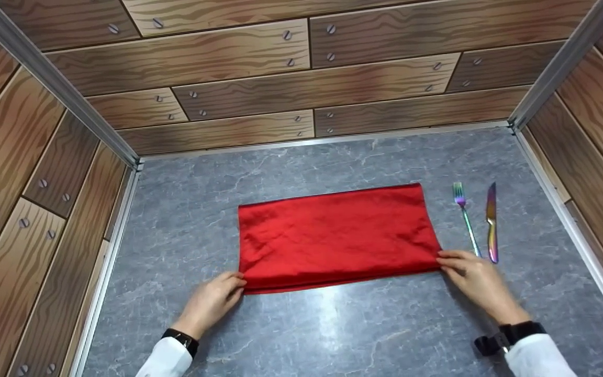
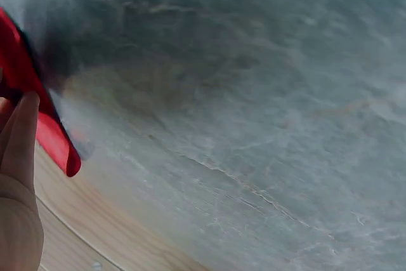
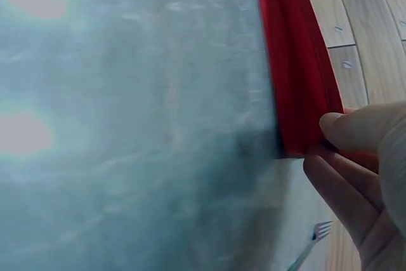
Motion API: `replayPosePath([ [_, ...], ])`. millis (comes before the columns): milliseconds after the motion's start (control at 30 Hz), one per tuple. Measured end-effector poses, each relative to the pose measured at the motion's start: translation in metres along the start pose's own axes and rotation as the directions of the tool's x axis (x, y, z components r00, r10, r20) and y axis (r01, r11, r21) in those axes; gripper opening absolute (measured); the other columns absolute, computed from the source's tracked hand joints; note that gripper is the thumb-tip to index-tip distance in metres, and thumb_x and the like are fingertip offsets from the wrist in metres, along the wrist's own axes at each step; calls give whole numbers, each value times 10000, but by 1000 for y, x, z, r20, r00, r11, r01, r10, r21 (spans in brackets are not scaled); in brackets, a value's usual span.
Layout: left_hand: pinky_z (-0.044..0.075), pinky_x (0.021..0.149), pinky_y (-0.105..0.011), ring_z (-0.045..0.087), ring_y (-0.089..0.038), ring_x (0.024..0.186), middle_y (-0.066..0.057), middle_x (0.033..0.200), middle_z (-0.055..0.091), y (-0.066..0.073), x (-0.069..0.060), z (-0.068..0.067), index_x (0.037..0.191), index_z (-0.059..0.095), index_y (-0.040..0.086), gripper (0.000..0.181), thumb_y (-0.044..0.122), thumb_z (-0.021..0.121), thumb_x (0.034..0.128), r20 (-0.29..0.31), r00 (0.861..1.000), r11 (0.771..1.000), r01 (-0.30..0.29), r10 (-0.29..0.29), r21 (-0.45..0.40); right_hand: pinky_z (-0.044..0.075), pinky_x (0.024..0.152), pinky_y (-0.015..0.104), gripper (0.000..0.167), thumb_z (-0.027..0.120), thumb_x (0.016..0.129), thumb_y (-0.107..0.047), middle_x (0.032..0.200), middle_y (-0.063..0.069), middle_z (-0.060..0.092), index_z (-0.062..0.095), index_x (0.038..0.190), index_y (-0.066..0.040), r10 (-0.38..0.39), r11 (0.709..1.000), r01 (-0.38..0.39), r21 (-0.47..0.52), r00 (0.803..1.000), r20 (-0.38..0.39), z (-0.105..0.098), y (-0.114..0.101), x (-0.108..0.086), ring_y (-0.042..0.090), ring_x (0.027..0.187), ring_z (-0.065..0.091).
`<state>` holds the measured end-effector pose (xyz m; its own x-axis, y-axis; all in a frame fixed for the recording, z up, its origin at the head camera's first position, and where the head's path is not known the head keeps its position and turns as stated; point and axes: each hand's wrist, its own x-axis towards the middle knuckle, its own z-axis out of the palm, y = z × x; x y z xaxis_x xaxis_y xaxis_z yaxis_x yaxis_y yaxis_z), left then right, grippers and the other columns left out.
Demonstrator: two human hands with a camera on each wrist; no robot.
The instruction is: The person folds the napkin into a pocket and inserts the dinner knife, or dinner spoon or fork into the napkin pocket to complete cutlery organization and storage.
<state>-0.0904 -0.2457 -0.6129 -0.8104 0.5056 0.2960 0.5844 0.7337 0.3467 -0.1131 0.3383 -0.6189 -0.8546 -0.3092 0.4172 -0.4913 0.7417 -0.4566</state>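
A red cloth (image 1: 333,230), folded into a wide rectangle, lies on the grey marbled table. At its near left corner my left hand (image 1: 211,301) pinches the edge between thumb and fingers. My right hand (image 1: 477,283) pinches the near right corner in the same way. The right wrist view shows the thumb and fingertips on the corner of the red cloth (image 3: 298,74), with its layered edge turned toward the camera. In the left wrist view only part of the left hand (image 2: 19,169) shows, with fingers on the cloth's end (image 2: 60,147).
To the right of the cloth lie a rainbow-coloured fork (image 1: 466,217) and a matching knife (image 1: 492,225), side by side, close to my right hand. Wood-patterned walls (image 1: 238,68) with metal rails enclose the table (image 1: 186,220) at the back and both sides.
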Motion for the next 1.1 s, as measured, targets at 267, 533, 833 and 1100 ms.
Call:
replayPosePath([
  [267,570,756,-364,670,-223,897,-65,1069,660,0,-3,8,1012,743,67,200,136,792,830,-4,996,995,-91,91,39,486,850,221,304,845,709,29,1084,80,698,786,995,-54,15,999,-13,-35,999,43,6,2,-6,254,980,673],
  [533,565,774,-349,663,-208,910,-50,1052,659,-1,1,11,1023,748,73,196,123,786,838,-6,998,997,-59,59,43,516,786,359,278,841,713,31,1052,88,690,783,977,-32,8,998,-6,-70,1000,29,8,2,-2,260,948,676],
  [833,562,775,-355,657,-204,906,-51,1035,655,-1,3,11,1015,748,73,188,126,785,839,9,999,998,-53,53,31,530,770,390,253,838,720,25,1037,88,683,785,960,-35,27,997,-23,-79,999,39,10,3,2,266,934,670],
  [1100,554,778,-361,640,-208,902,-56,1014,655,-3,3,11,975,748,85,155,112,791,828,-8,996,996,-83,83,21,516,794,413,283,856,686,22,1033,129,684,786,956,-25,-81,991,85,-107,996,42,12,4,-1,298,940,642],
])
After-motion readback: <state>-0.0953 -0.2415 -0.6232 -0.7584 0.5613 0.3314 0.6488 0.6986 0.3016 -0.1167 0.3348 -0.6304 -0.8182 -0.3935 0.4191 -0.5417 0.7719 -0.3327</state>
